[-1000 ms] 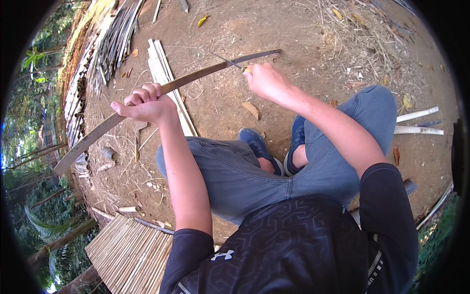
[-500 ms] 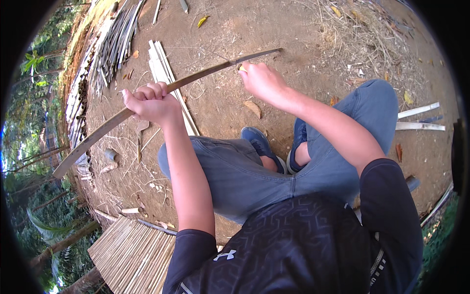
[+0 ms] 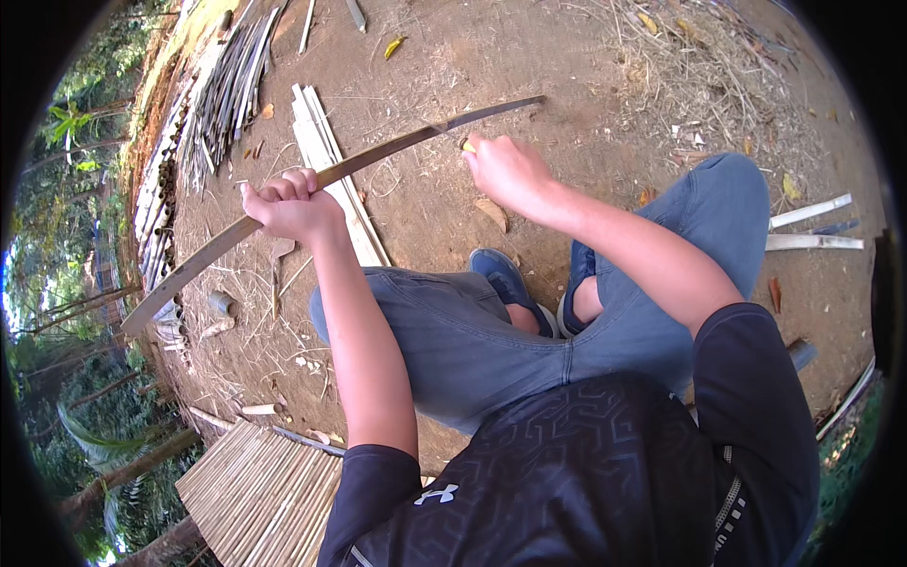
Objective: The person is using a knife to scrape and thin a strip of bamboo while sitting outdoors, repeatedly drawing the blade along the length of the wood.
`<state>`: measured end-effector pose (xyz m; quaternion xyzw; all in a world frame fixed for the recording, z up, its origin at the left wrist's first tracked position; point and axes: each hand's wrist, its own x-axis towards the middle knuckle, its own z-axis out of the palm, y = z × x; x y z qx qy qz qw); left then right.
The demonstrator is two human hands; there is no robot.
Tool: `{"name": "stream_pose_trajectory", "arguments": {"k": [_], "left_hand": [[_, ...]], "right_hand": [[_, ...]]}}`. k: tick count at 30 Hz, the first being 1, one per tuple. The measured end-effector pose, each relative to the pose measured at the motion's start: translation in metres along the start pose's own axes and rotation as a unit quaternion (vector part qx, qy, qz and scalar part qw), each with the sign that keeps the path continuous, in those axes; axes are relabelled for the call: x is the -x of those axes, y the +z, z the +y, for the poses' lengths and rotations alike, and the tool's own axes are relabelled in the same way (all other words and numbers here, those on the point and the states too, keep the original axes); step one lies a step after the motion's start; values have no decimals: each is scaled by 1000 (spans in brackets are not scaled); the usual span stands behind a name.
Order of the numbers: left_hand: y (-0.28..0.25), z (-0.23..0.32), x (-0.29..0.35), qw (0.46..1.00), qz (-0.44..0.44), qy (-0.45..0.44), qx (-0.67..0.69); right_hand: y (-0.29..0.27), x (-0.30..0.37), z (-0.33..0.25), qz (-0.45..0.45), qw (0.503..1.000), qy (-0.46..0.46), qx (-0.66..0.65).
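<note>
My left hand (image 3: 293, 206) is wrapped round a long, curved bamboo strip (image 3: 373, 154), which slants from lower left to upper right above the ground. The strip's wide pale end reaches past my left fist, and its darker, thinner end points to the upper right. Just below that thinner part, my right hand (image 3: 510, 175) is closed on a yellow-handled tool (image 3: 469, 146). Only the handle's end peeks out of the fist; I cannot make out a blade. A narrow gap of ground shows between this hand and the strip.
Pale split slats (image 3: 326, 161) lie on the dirt beyond my left knee. Long poles (image 3: 222, 90) are piled at the far left. Straw (image 3: 704, 85) covers the far right, and white strips (image 3: 812, 227) lie beside my right knee. A slatted bamboo panel (image 3: 260, 496) sits at lower left.
My right hand has dropped slightly away from the strip, opening a gap between them. The strip's wide end has shifted a little right and upward, still in my left hand.
</note>
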<state>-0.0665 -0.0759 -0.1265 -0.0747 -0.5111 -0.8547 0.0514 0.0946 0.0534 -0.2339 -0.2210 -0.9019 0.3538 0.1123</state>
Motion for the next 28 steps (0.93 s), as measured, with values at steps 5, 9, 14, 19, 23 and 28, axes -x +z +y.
{"name": "stream_pose_trajectory", "arguments": {"k": [5,9,14,19,23,28], "left_hand": [[-3,-4,-1,1000,-11,9,0],[1,-2,-4,1000,-19,3,14],[3,1,4,1000,-16,5,11],[7,1,11,998,-64,15,4],[10,7,13,998,-54,-12,13],[8,2,9,997,-73,17,10]], "right_hand": [[10,-8,10,-37,999,-6,-6],[9,-5,-5,-69,997,-33,15],[-11,-21,7,-65,997,42,20],[7,-9,5,-18,999,-10,34],[4,-24,23,-17,998,-11,57],[28,-22,53,-16,999,46,0]]}}
